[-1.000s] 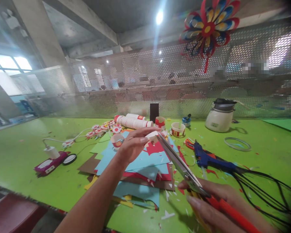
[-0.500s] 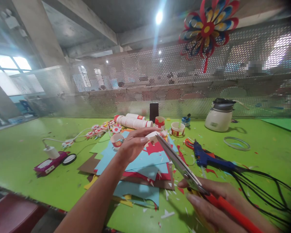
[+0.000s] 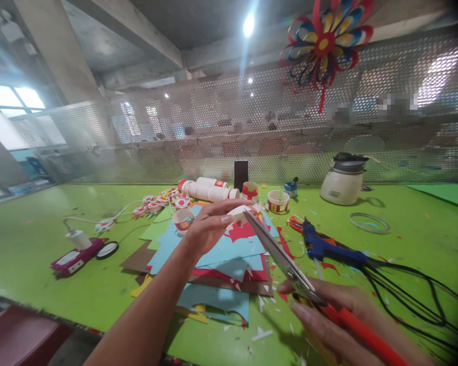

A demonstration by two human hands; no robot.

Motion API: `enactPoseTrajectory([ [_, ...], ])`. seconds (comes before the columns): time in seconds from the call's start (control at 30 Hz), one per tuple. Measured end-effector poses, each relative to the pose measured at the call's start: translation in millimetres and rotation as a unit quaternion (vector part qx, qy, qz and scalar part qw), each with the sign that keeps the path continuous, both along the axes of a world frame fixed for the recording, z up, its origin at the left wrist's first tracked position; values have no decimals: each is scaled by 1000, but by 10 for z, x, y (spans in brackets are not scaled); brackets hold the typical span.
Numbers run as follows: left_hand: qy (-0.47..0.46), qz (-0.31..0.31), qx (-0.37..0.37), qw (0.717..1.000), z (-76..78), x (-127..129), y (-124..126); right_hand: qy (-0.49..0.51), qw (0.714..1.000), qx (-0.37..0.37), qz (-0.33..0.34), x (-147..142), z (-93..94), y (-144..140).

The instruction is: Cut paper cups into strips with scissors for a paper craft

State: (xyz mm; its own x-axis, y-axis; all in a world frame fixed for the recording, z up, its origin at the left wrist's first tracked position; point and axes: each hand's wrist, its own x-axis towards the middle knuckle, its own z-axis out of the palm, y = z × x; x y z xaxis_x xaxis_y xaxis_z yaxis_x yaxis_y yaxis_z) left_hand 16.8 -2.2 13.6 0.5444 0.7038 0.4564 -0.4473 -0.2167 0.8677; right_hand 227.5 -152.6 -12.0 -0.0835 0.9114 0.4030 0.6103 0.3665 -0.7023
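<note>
With the left hand point(image 3: 209, 229) pinching a small paper scrap point(image 3: 239, 213) mid-scene above the card pile point(image 3: 213, 254) and the right hand point(image 3: 339, 320) gripping scissors point(image 3: 282, 259), blade tips touching the scrap, fingertips risk a nick.

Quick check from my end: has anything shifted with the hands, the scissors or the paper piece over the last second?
Almost nothing. The whole view slid slightly, so the camera moved a little, not the things. The left hand still pinches the small paper piece, and the right hand still grips the scissors with the blade tips at that piece. The blue glue gun and the stack of coloured paper lie where they were on the green table.
</note>
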Motion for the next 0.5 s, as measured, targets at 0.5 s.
enactPoseTrajectory([
  [0.5,3,1,3,1000,3,2,-10,48,998,-40,30,-35,-15,-19],
])
